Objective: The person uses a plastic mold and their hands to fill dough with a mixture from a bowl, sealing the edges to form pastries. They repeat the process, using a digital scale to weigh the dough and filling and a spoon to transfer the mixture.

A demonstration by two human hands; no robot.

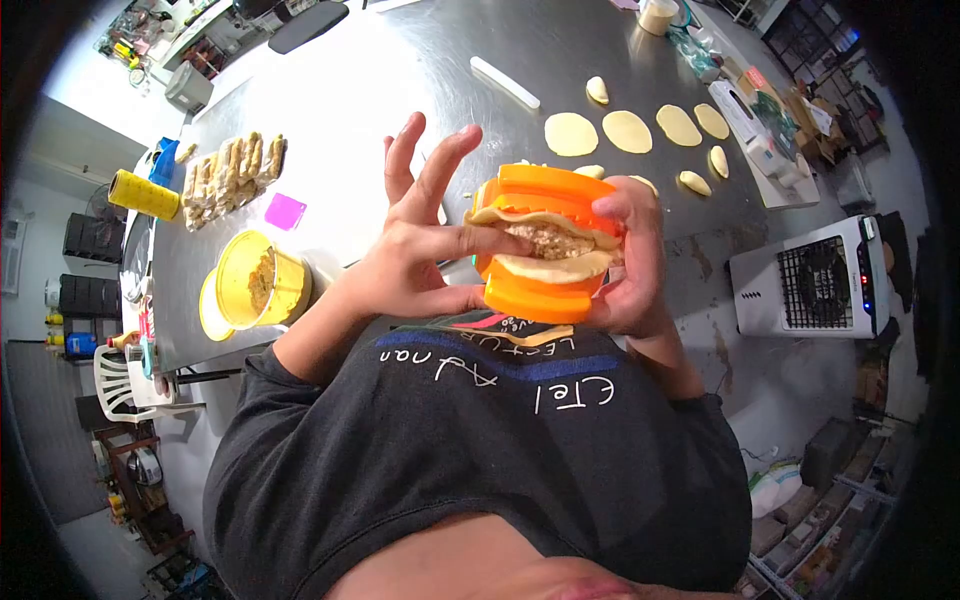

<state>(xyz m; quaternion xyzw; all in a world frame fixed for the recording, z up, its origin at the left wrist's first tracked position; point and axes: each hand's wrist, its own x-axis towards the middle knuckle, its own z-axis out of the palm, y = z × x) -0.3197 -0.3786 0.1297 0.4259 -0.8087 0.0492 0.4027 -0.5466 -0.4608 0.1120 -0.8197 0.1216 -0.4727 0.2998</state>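
Observation:
My right hand [635, 250] is wrapped round an orange hinged press [545, 298], held up over the front of my shirt. Between the two halves of the press lies a folded-up dough round [550, 268] with crumbly light-brown filling [555, 240] in it. The index finger of my left hand [430, 235] touches the filling, and its thumb rests by the lower half of the press. The other left fingers point up, spread apart.
On the metal table [420, 60] are flat dough rounds [571, 134], folded pieces [693, 183], a white rod [505, 82], a yellow tub [262, 280] with filling, bagged rolls [235, 175], a pink square [285, 211] and a yellow roll [143, 195]. An air cooler [805, 277] stands right.

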